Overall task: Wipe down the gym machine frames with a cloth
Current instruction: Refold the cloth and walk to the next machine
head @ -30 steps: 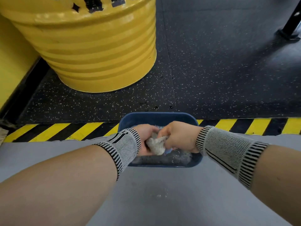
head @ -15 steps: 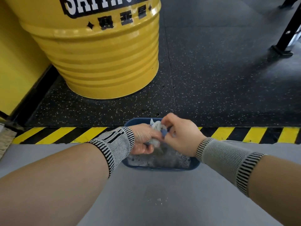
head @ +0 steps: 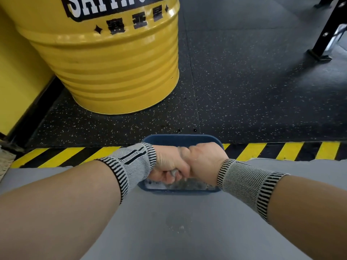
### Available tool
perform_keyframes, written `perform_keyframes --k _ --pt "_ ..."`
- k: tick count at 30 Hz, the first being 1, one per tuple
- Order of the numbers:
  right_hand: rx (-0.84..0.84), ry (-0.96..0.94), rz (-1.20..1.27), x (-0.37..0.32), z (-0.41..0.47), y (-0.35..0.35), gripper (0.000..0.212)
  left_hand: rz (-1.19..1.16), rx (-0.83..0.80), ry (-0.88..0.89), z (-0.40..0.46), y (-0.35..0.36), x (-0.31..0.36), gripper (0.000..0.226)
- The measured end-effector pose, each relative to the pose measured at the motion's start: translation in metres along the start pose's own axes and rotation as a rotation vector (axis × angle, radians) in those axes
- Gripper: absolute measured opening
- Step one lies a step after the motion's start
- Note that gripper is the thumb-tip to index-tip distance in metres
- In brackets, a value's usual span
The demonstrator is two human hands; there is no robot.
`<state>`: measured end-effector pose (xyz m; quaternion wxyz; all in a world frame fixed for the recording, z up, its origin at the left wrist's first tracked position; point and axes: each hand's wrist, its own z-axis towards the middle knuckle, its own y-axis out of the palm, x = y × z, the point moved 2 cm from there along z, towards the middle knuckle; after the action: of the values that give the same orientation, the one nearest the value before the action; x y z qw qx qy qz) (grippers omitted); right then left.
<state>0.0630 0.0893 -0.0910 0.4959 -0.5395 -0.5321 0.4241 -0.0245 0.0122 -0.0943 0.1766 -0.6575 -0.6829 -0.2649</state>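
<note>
A blue plastic basin point(head: 180, 138) with soapy water sits on the grey floor at the striped edge. Over it my left hand point(head: 169, 164) and my right hand point(head: 203, 162) are pressed together, both clenched round a wet grey cloth point(head: 173, 172). Only a small bit of the cloth shows between the fingers; the rest is hidden inside my fists. Both wrists wear grey knitted bands with black stripes.
A big yellow drum point(head: 112, 59) with lettering stands on the black speckled rubber floor at the back left, beside a yellow wall point(head: 16, 72). A yellow-black hazard stripe point(head: 281, 151) marks the floor's step. A black machine leg point(head: 323, 42) stands at the far right.
My hands have closed together round the cloth, which showed as a loose bundle between them before. The view has tilted up a little, showing more of the drum.
</note>
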Motion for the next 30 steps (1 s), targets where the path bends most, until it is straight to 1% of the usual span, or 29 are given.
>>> perform_keyframes --k 2,3,5,6,7,8,9,10,12,14,15,16,17,18,19,20,21,22,23,24,25,26,27,29,30 --pt "-0.064 0.027 -0.044 0.001 0.001 -0.003 0.027 0.147 0.132 0.012 0.005 0.001 0.000 0.027" --pt "-0.090 0.044 -0.049 0.003 0.002 -0.001 0.026 0.242 0.205 0.023 0.008 0.002 0.001 0.033" --pt "-0.173 0.097 -0.010 0.003 0.006 0.000 0.026 0.514 0.336 0.031 0.014 0.003 0.003 0.054" --pt "-0.225 0.122 0.028 0.003 0.008 0.001 0.027 0.696 0.408 0.035 0.017 0.005 0.004 0.059" --pt "-0.273 0.147 0.073 0.004 0.010 0.003 0.027 0.878 0.490 0.044 0.017 0.008 0.006 0.057" --pt "-0.314 0.173 0.120 0.005 0.012 0.006 0.026 1.014 0.572 0.069 0.017 0.010 0.007 0.050" --pt "-0.343 0.194 0.154 0.007 0.015 0.008 0.025 1.097 0.640 0.105 0.018 0.011 0.007 0.042" --pt "-0.369 0.208 0.164 0.010 0.017 0.011 0.023 1.134 0.696 0.139 0.020 0.012 0.007 0.033" --pt "-0.381 0.231 0.159 0.015 0.020 0.013 0.021 1.190 0.763 0.170 0.021 0.012 0.006 0.022" --pt "-0.332 0.278 0.180 0.017 0.019 0.012 0.020 1.199 0.778 0.122 0.023 0.009 0.009 0.019" --pt "-0.286 0.312 0.202 0.017 0.016 0.012 0.019 1.177 0.767 0.067 0.023 0.008 0.011 0.017" --pt "-0.206 0.342 0.239 0.018 0.012 0.012 0.021 1.136 0.728 0.012 0.024 0.007 0.012 0.014" --pt "-0.091 0.349 0.280 0.017 0.007 0.014 0.029 1.051 0.662 -0.035 0.023 0.006 0.013 0.012" --pt "0.019 0.320 0.292 0.017 0.001 0.017 0.043 0.884 0.595 -0.053 0.022 0.003 0.011 0.010" --pt "0.112 0.266 0.263 0.015 -0.004 0.021 0.059 0.620 0.526 -0.055 0.019 -0.001 0.008 0.009" --pt "0.170 0.205 0.212 0.013 -0.008 0.028 0.074 0.323 0.432 -0.033 0.014 -0.003 0.005 0.011" --pt "0.206 0.163 0.168 0.012 -0.010 0.033 0.084 0.119 0.320 0.005 0.011 -0.004 0.003 0.017" --pt "0.249 0.156 0.151 0.012 -0.010 0.033 0.090 0.038 0.206 0.048 0.010 -0.004 0.001 0.021" --pt "0.297 0.161 0.157 0.014 -0.009 0.034 0.090 0.009 0.116 0.078 0.009 -0.002 0.001 0.023" --pt "0.333 0.156 0.166 0.015 -0.008 0.028 0.084 0.017 0.061 0.095 0.010 0.000 0.003 0.024" --pt "0.335 0.143 0.177 0.015 -0.006 0.020 0.074 0.052 0.043 0.095 0.010 0.004 0.006 0.023" --pt "0.320 0.137 0.162 0.016 -0.004 0.012 0.063 0.103 0.068 0.079 0.010 0.006 0.008 0.021" --pt "0.266 0.129 0.129 0.017 -0.002 0.005 0.052 0.172 0.125 0.054 0.011 0.007 0.010 0.018" --pt "0.102 0.130 0.062 0.016 -0.001 -0.002 0.033 0.373 0.262 0.010 0.013 0.008 0.013 0.012" --pt "0.025 0.141 0.044 0.015 -0.001 -0.003 0.028 0.512 0.321 0.005 0.015 0.009 0.014 0.011"
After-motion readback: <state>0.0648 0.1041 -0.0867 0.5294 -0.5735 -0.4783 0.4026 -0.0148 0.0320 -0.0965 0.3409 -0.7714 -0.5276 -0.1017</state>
